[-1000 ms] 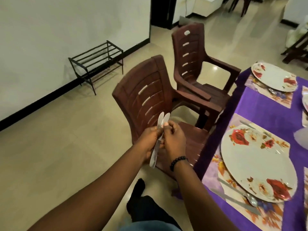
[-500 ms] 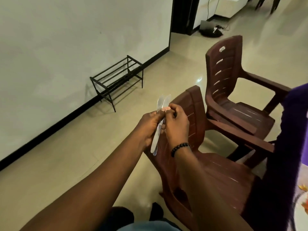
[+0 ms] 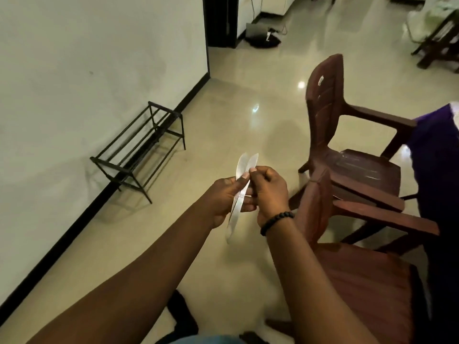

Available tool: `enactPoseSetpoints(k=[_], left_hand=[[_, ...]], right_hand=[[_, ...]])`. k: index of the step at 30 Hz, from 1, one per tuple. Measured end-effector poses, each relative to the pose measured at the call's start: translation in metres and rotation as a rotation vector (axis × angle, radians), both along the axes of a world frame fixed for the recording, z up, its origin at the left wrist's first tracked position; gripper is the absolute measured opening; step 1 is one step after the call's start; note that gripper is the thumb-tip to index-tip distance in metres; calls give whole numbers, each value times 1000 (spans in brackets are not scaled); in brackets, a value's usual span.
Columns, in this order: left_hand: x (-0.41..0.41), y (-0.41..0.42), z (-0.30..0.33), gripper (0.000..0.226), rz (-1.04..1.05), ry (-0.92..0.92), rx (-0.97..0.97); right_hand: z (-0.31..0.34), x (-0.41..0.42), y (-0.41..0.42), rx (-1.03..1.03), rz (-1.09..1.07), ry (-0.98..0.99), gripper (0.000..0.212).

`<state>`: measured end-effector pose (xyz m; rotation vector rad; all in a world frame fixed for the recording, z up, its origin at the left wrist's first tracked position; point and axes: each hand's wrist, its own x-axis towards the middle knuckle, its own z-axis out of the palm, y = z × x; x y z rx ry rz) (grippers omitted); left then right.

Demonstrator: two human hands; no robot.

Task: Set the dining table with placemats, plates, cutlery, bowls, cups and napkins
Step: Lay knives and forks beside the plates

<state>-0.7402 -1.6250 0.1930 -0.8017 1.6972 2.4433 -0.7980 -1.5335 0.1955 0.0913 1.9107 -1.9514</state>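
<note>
The view has swung left, away from the table: a second ago a plate on its placemat lay in plain sight to the right of the near chair [image 3: 347, 281], and now only a dark purple corner of the tablecloth [image 3: 437, 155] shows at the right edge, with no plates in view. The hands themselves have barely shifted against each other. Just left of the near chair's back, the left hand [image 3: 224, 198] has its fingers curled round the middle of two knives [image 3: 239, 192], and the right hand [image 3: 269, 191] pinches them near the blades with thumb and forefinger, both hands gripping the same pair, blades up and handles hanging down. It looks as though the person is sorting or parting the knives while walking round to a setting not yet laid, so this cutlery is in hand, off the table. Beyond the near chair stands a second chair [image 3: 330, 135], now further right than before. Left of the chairs, against the wall, is a black rack [image 3: 139, 155], and beyond it a dark doorway [image 3: 218, 21].
</note>
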Motion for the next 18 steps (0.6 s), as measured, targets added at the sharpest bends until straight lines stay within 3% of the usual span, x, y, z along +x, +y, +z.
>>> enactPoseSetpoints(k=[4,10,18], left_hand=[[-15,-74,2,45,-86,13,6],[-48,-131,-8,39,-52,15,114],[-177,-215,-9,42,-70,47,148]], right_hand=[[-4,-5,-69,-22,-54,13,11],[-9,-29,-127,-2,-84,-34,14],[-15,-145,-205,-18,-71,11,14]])
